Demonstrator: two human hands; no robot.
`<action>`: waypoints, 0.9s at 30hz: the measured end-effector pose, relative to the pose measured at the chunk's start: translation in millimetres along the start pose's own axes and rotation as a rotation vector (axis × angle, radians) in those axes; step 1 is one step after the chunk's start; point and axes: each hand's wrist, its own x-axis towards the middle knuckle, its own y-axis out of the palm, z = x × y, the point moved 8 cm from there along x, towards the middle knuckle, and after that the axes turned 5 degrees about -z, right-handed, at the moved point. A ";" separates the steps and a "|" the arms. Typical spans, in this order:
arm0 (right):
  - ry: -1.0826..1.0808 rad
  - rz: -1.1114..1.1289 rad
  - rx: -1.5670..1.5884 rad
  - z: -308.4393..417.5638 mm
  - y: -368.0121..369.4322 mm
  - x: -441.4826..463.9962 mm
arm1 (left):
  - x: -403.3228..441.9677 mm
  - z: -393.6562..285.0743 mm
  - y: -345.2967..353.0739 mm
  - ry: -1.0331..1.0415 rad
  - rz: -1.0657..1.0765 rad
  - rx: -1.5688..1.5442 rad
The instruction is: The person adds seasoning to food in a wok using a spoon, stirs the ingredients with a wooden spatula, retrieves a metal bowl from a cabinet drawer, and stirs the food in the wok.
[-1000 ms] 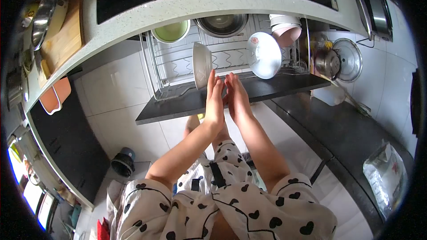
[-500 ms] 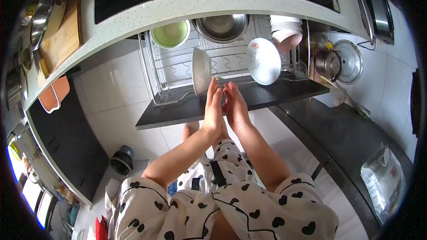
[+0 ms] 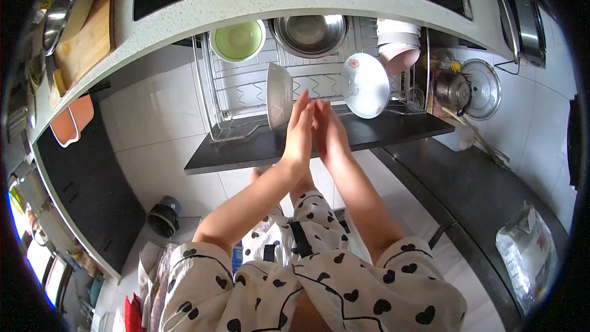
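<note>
My left hand (image 3: 299, 132) and my right hand (image 3: 330, 132) are raised palm to palm over the black front (image 3: 381, 131) of a pulled-out drawer. Both have their fingers stretched out, and neither holds anything. A light grey bowl (image 3: 279, 96) stands on its side in the wire rack (image 3: 246, 93), just left of my left fingertips. To the right of my right hand, a white bowl (image 3: 366, 86) with a red floral mark is tilted in the rack. Behind them are a green bowl (image 3: 238, 40), a steel bowl (image 3: 311, 34) and stacked bowls (image 3: 399, 43).
The pale counter edge (image 3: 295, 1) runs above the drawer. A pot (image 3: 452, 90) and a round lid (image 3: 480, 89) are at the right, with a plastic bag (image 3: 527, 255) on the dark surface. A black bin (image 3: 163, 220) is on the floor. A cutting board (image 3: 92, 43) lies upper left.
The hands have stayed close together, and their fingertips now sit slightly higher in view than half a second ago. The view has shifted a little; the bowls keep their places in the rack.
</note>
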 end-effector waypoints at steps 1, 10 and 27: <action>-0.034 0.021 0.007 9.1 4.8 8.4 | 9.2 -7.8 2.9 0.014 -0.030 -0.019; -0.161 -0.158 -0.148 67.1 16.0 108.8 | 117.4 -8.5 3.7 0.070 -0.367 -0.084; -0.145 -0.484 -0.274 61.2 -15.0 181.1 | 189.2 18.6 -17.0 -0.038 -0.455 -0.100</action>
